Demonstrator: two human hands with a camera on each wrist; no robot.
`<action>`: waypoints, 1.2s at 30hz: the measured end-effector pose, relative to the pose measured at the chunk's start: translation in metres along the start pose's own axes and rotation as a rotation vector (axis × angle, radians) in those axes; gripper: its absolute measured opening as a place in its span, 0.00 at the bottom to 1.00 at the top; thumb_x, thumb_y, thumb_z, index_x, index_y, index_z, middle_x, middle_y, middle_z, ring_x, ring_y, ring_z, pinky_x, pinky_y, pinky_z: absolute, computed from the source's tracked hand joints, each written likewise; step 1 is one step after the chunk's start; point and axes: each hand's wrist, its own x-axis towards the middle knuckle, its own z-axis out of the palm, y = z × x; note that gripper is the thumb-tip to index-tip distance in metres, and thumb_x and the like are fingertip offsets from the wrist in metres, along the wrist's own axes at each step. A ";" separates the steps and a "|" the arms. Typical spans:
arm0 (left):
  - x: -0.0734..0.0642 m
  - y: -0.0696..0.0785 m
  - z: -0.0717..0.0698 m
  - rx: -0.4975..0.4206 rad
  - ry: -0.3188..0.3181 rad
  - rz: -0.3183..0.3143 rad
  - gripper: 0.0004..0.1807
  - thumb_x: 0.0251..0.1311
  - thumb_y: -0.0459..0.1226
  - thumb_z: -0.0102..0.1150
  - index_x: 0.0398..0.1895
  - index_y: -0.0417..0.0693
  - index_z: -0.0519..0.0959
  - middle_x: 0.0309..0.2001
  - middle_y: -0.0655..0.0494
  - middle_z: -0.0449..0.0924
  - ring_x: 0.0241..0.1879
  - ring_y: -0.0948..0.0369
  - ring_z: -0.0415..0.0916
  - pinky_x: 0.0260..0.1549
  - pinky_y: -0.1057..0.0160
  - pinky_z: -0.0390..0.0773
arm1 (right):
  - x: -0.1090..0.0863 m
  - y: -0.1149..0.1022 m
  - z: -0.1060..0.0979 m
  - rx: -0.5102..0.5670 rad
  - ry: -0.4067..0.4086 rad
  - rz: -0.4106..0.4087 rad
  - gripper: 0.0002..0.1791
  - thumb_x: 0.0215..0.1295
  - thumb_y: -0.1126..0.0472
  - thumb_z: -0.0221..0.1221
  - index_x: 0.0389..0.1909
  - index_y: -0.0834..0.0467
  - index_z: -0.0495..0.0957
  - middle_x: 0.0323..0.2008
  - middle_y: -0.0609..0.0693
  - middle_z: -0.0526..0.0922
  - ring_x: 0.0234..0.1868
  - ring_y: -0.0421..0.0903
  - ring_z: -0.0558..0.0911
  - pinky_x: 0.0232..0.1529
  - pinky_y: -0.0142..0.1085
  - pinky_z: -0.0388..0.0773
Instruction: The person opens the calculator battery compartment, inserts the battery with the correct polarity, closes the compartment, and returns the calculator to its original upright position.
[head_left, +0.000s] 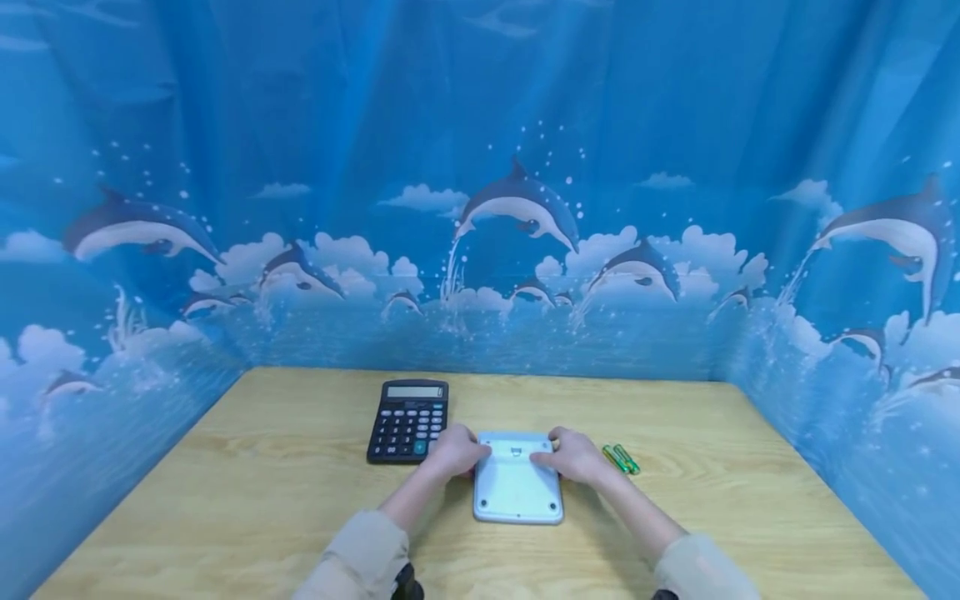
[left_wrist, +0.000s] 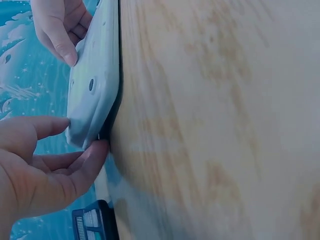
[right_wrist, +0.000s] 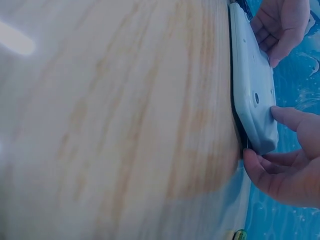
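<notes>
A white calculator (head_left: 517,492) lies back side up on the table, with small round dark feet and a small latch near its far edge. My left hand (head_left: 454,452) pinches its far left corner, thumb on the back and fingers at the edge below. At the far right corner my right hand (head_left: 576,457) pinches it the same way, as the right wrist view shows with the thumb (right_wrist: 287,117) on top. The calculator's front face is hidden. Both hands also appear in the left wrist view around the white casing (left_wrist: 97,75).
A black calculator (head_left: 408,422) lies face up just left of my left hand, its display showing. Two green batteries (head_left: 621,459) lie side by side to the right of my right hand. Behind the wooden table (head_left: 262,483) hangs a blue dolphin-print curtain (head_left: 420,108).
</notes>
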 end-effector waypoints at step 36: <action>-0.040 0.006 0.000 0.987 -0.144 1.019 0.18 0.53 0.47 0.62 0.47 0.53 0.79 0.38 0.62 0.76 0.35 0.69 0.70 0.34 0.73 0.72 | 0.000 -0.020 -0.006 -0.320 0.171 -0.436 0.08 0.52 0.64 0.64 0.35 0.62 0.80 0.34 0.52 0.79 0.38 0.50 0.78 0.41 0.42 0.76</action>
